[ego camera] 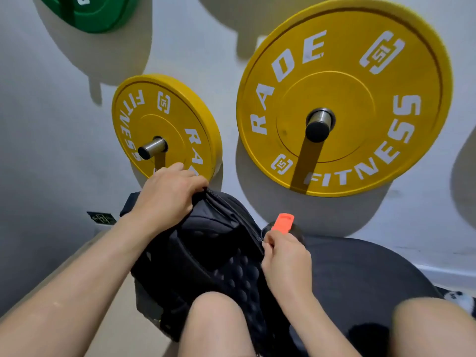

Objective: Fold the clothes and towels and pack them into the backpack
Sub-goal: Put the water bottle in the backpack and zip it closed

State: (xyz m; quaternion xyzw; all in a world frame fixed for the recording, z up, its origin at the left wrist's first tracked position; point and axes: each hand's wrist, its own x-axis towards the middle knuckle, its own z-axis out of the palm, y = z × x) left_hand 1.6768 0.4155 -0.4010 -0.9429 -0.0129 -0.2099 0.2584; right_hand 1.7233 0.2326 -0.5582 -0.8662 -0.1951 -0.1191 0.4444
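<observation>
A black backpack (206, 253) stood upright against a person's bare knee (219, 325), at the right edge of a tan surface (123, 318) where it met a dark padded seat (360, 274). The left hand (167, 197) gripped the bag's top, fingers (198, 182) curled over the rim beside the zipper (231, 210) — while the right hand (286, 264) pinched an orange pull tab (282, 222) between thumb and fingers (270, 239). Behind, on a white wall (51, 124), a small yellow plate (164, 124) and a large yellow plate (342, 96) hung on steel pegs — a green plate (90, 11) at top left.
</observation>
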